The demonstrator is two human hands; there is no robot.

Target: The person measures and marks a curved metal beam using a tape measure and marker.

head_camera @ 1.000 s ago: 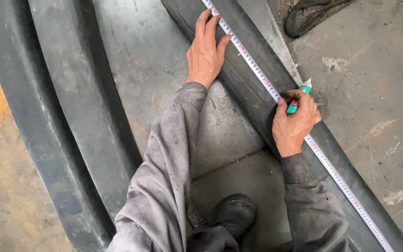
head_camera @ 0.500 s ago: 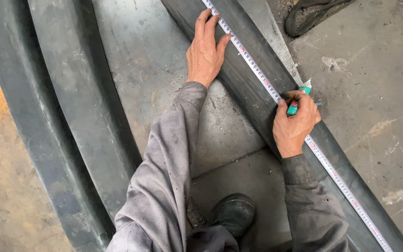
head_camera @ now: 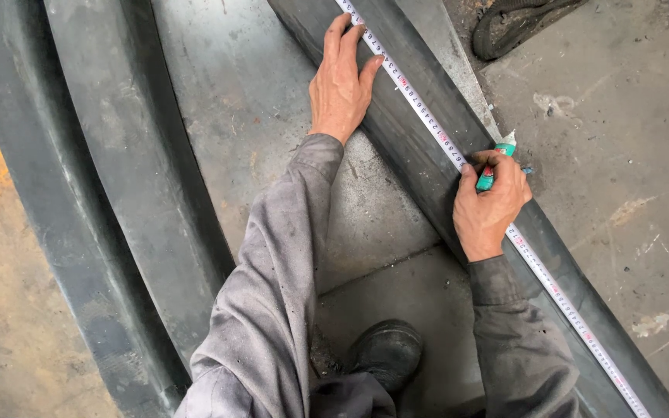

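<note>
Fingers of the right hand (head_camera: 489, 207) are curling tightly around a green marker (head_camera: 495, 164), its tip meeting the tape measure (head_camera: 427, 122). The left hand (head_camera: 340, 83) is lying flat with fingers spread and holding nothing, pinning the tape onto the dark beam (head_camera: 396, 147). That thin white tape is stretching along the beam's smooth, narrow top; if the flat hand eases off, the tape could slide sideways and throw the mark off. Dull curved steel plates (head_camera: 110, 193) are resting nearby on the rough concrete floor (head_camera: 621, 170).
</note>
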